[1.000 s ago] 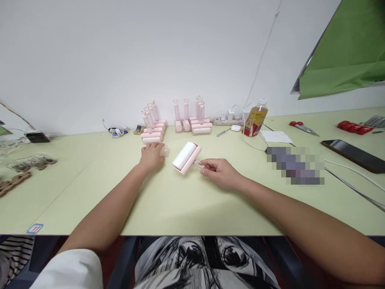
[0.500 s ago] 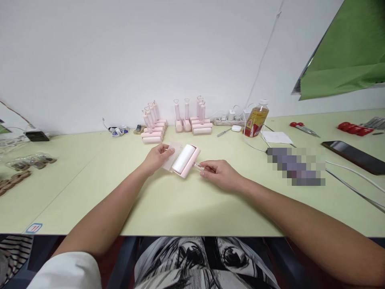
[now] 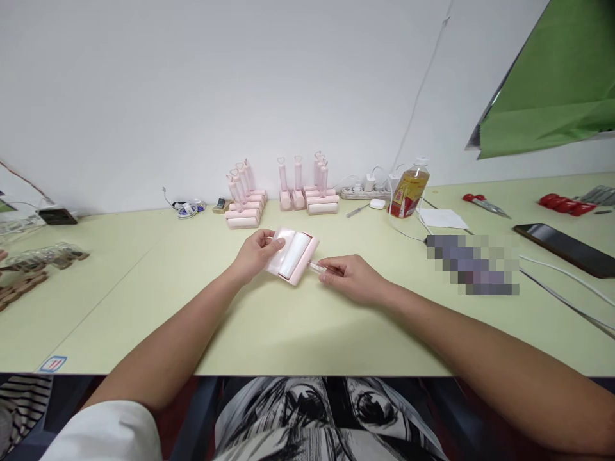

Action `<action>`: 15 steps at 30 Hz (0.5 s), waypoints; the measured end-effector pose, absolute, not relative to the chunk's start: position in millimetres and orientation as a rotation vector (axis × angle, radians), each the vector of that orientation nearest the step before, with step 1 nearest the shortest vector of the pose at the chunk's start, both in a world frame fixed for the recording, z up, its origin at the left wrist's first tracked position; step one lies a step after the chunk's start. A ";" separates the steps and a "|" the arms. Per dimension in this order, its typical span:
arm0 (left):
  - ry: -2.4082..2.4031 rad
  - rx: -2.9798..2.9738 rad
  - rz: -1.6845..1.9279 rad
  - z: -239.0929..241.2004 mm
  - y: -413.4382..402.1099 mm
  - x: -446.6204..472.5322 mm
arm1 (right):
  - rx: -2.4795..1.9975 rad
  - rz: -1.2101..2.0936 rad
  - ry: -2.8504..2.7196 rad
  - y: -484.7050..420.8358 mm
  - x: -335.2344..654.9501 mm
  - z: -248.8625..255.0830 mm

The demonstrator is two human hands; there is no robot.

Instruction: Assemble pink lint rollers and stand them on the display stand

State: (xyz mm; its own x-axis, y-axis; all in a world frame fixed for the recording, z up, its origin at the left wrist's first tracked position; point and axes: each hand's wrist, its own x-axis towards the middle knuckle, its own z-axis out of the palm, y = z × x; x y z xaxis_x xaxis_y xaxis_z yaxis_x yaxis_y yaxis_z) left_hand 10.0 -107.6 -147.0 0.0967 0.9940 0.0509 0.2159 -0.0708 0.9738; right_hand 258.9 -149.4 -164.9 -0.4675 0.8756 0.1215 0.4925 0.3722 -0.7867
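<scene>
Pink and white, a roller (image 3: 295, 254) lies tilted between the left hand (image 3: 254, 256) and the right hand (image 3: 355, 279). The right hand grasps its clear handle (image 3: 317, 267); the left hand pinches a translucent cover (image 3: 278, 258) at the roller's side. Other rollers (image 3: 243, 221) stand on the table (image 3: 288, 339) beyond the left hand.

- Bright, even, whitish light fills the pale green counter (image 3: 144, 288) and the plain white wall (image 3: 216, 83).
- One soft, blurry-edged shadow falls on the counter between the bare forearms (image 3: 451, 339) (image 3: 187, 339); below the counter it is dim.
- The pink plastic roller with a white cylinder (image 3: 296, 251) looks washed out.
- Wide-angle distortion stretches the right forearm towards the picture's edge.
- The clear plastic packets (image 3: 48, 256) at far left look smeared.
- A coarse, purplish-grey block mosaic (image 3: 473, 266) hides detail at right.
</scene>
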 end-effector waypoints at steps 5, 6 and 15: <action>1.237 1.457 1.083 -149.3 -105.4 8.0 | -1.196 0.945 -2.113 -149.9 259.0 -163.6; 1.234 1.459 1.090 -149.5 -105.0 7.7 | -1.195 0.941 -2.116 -150.0 258.9 -163.3; 1.228 1.476 1.068 -147.4 -104.0 4.6 | -1.161 0.960 -2.128 -150.4 258.2 -164.8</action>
State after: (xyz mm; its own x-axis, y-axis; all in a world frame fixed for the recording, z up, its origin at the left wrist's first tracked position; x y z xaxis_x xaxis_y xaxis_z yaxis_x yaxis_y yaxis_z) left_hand 4.6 -104.0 -147.4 0.1298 0.9894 0.0652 0.2016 -0.0907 0.9752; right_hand 258.2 -150.4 -164.8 -0.4915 0.8638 0.1111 0.4884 0.3790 -0.7860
